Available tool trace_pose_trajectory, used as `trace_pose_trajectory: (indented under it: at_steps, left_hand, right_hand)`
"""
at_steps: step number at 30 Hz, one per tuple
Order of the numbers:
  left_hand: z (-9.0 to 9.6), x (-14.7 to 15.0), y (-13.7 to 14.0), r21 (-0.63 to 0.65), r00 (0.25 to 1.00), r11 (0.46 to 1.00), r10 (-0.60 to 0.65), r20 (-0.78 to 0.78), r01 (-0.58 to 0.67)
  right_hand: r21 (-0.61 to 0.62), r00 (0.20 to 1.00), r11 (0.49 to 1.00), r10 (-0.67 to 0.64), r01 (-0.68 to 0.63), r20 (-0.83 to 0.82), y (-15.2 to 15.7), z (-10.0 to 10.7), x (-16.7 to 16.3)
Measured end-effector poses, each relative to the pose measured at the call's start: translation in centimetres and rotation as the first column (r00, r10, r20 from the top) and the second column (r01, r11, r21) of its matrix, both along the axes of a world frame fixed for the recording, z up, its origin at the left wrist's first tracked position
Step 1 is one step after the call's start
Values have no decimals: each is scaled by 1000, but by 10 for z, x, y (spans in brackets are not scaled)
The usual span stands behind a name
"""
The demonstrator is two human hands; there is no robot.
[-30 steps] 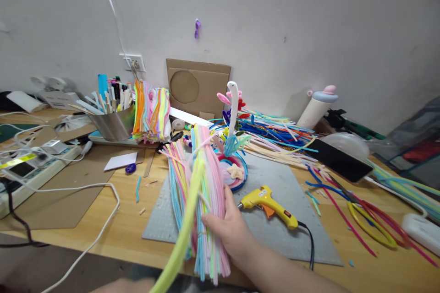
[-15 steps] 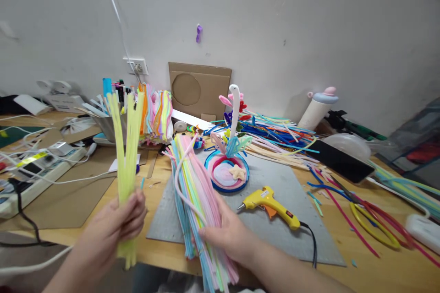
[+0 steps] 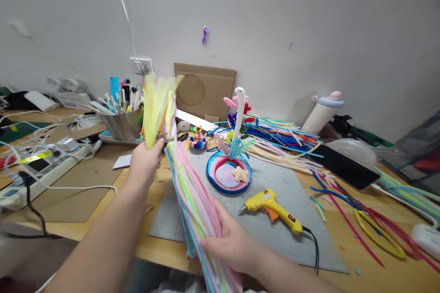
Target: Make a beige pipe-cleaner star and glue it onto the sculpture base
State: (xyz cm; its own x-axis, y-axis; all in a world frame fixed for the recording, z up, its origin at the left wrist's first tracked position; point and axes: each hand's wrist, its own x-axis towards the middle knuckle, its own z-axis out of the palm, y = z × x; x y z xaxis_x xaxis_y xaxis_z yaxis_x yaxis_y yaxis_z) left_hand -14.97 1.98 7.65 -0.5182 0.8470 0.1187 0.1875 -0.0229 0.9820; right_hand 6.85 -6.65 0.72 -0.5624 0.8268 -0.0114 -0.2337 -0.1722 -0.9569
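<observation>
- Pipe cleaners in a pastel bundle (image 3: 201, 203): held aslant over the near edge of the wooden table (image 3: 156, 247); blue, yellow, green and pink strands noted, lower ends running out of view.
- Right hand (image 3: 232, 240): clamped on the pastel bundle, thumb laid across its upper face.
- Yellow glue gun (image 3: 273, 208): lying on the grey mat (image 3: 271, 252), nozzle towards the bundle, black cord trailing to the near edge.
- Left hand (image 3: 146, 160): reaching farther out, fist closed round yellow pipe cleaners (image 3: 153, 112); their upper ends fan out, blurred.
- Blue-rimmed round base (image 3: 223, 185): resting on the mat beyond the glue gun, bearing a cream starfish (image 3: 239, 174); white long-necked figure (image 3: 239, 116) upright at its far side.
- Multicoloured pipe-cleaner stack (image 3: 169, 116): partly hidden behind the yellow strands; from where I stand, contact between them cannot be determined.
- Metal container (image 3: 123, 124): filled with sticks, left of the stack.
- Cardboard panel (image 3: 220, 89): leaning against the wall.
</observation>
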Motion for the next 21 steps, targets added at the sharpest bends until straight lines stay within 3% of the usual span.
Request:
trace_pose_trajectory:
  at_steps: [4, 6, 8, 9, 11, 12, 14, 17, 20, 21]
  left_hand:
    - [0, 5, -24, 53, 967, 994, -103, 234, 94]
    - [0, 14, -42, 66, 940, 990, -140, 312, 126]
    - [-2, 24, -60, 67, 915, 987, -161, 371, 146]
    - [-3, 29, -68, 59, 898, 986, -169, 407, 159]
    - [-8, 41, -82, 24, 839, 984, -165, 519, 178]
    - [-12, 48, -89, -4, 829, 980, -166, 535, 199]
    - [-21, 62, -102, -96, 829, 945, -221, 513, 311]
    - [-29, 78, -121, -133, 865, 870, -434, 252, 475]
    - [-29, 79, -135, -153, 792, 780, -608, 47, 607]
    - [-29, 76, -136, -121, 798, 790, -602, 29, 601]
  right_hand:
    - [-69, 987, 991, -124, 117, -104, 17, 12, -5]
    - [-135, 990, 990, -60, 42, -130, 32, 16, -11]
    - [-124, 996, 992, -5, -6, -87, 46, 17, -20]
    - [-74, 996, 993, -91, 90, -7, 51, 16, -24]
    - [93, 933, 941, -336, 326, 127, 54, 13, -31]
    - [162, 914, 917, -385, 364, 128, 51, 13, -33]
    - [161, 958, 950, -281, 269, 56, 39, 17, -35]
    - [76, 998, 996, -55, 54, 5, 17, 32, -33]
    - [65, 994, 993, -104, 103, 18, 7, 45, -22]
    - [14, 992, 992, -129, 129, -5, 7, 46, -18]
